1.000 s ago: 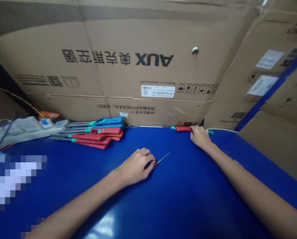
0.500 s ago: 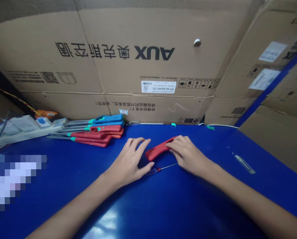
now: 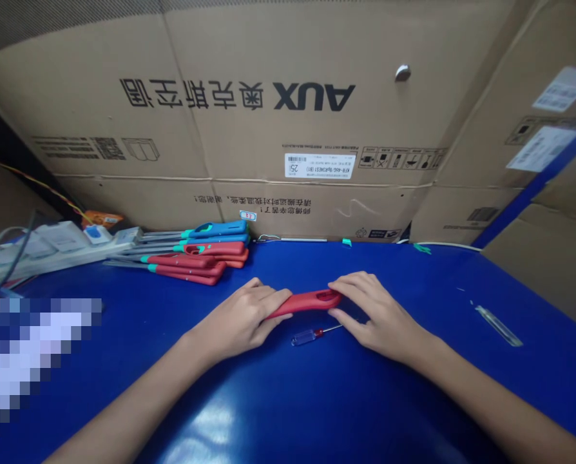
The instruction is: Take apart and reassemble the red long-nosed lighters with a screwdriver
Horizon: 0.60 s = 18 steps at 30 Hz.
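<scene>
A red lighter handle (image 3: pixel 303 303) lies crosswise between my two hands, with its finger opening toward the right end. My left hand (image 3: pixel 252 314) is closed around its left end, thumb below and fingers above. At the other end, the fingertips and thumb of my right hand (image 3: pixel 372 316) pinch the handle near the opening. No metal tube shows on this handle. Just below it on the blue table lies a screwdriver (image 3: pixel 307 336) with a clear handle and a red collar; its shaft tip is hidden by my right hand.
Several long-necked lighters (image 3: pixel 205 254) with blue and red handles are piled at the back left, beside a white power strip (image 3: pixel 66 248). A clear thin tube-like piece (image 3: pixel 499 327) lies at right. Cardboard walls (image 3: pixel 249 148) enclose the blue table (image 3: pixel 288 399) behind and to the right.
My left hand, open beside the handle before, has closed on its left end. The handle has turned nearer level, and my right hand has shifted to its right end. The view has shifted slightly.
</scene>
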### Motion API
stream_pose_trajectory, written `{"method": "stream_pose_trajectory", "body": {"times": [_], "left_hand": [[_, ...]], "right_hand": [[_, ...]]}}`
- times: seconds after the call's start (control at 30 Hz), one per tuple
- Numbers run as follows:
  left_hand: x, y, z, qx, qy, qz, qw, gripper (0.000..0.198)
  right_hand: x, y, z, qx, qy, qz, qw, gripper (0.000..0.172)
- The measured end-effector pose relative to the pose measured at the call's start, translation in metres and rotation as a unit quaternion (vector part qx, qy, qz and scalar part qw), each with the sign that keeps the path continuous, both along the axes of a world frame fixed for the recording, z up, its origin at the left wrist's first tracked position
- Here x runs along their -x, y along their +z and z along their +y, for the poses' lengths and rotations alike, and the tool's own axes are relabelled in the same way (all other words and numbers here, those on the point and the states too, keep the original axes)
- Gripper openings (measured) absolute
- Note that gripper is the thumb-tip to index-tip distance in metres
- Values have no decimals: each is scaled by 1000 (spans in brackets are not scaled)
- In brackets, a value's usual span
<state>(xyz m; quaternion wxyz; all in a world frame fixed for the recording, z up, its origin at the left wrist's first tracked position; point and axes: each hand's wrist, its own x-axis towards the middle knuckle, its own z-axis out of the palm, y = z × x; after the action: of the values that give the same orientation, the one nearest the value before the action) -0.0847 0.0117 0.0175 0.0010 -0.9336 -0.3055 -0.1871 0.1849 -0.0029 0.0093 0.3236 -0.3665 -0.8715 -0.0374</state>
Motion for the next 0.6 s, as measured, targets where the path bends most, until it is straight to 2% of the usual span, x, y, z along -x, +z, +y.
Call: {"method": "stream_pose_trajectory", "body": {"times": [0.07, 0.2, 0.27, 0.43, 0.5, 0.6], "left_hand": [[2, 2, 1, 28, -5, -14, 1000, 33], [4, 8, 1, 80, 2, -10, 997, 32], [2, 10, 0, 65, 10, 5, 998, 32], [-14, 4, -8, -40, 9, 58, 997, 44], [-20, 0, -10, -46, 22, 100, 994, 40], [-20, -3, -10, -13, 41, 131, 990, 31]], "right_hand": [[-3, -3, 3, 0, 20, -9, 1000, 28], [-5, -7, 6, -54, 88, 27, 994, 33], [-2, -7, 6, -68, 99, 31, 992, 34], [11, -6, 1, -71, 109, -24, 991, 33], [14, -6, 0, -85, 115, -30, 989, 31], [14, -6, 1, -81, 98, -2, 992, 26]]}}
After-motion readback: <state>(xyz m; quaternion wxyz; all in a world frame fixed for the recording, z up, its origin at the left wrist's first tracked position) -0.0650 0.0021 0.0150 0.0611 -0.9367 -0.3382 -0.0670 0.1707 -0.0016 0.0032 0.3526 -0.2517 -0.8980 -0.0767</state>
